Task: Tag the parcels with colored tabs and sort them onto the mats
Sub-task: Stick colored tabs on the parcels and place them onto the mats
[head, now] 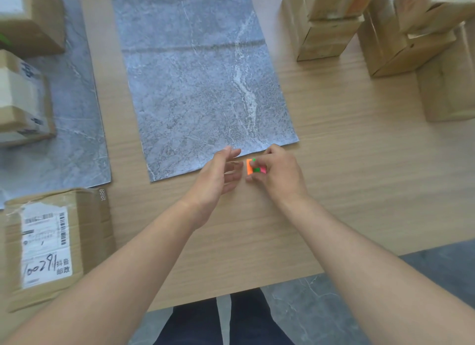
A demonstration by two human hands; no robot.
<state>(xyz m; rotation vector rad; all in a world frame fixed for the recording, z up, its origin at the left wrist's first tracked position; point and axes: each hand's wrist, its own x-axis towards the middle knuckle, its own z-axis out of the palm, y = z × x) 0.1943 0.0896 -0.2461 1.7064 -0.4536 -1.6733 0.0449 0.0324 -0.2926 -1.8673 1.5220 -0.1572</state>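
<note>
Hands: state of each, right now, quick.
Left hand: open, fingers relaxed, holding nothing.
Right hand: fingers curled, pinching the colored tabs.

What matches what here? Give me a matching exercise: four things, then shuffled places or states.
Things:
1. pad of colored tabs
2. left hand
3. parcel with handwritten label
4. stacked cardboard parcels

Places or states:
A. far right of the table
B. pinched in the right hand
C. fingers relaxed, holding nothing
D. near-left end of the table

Pairs: 1-B, 2-C, 3-D, 4-A
</note>
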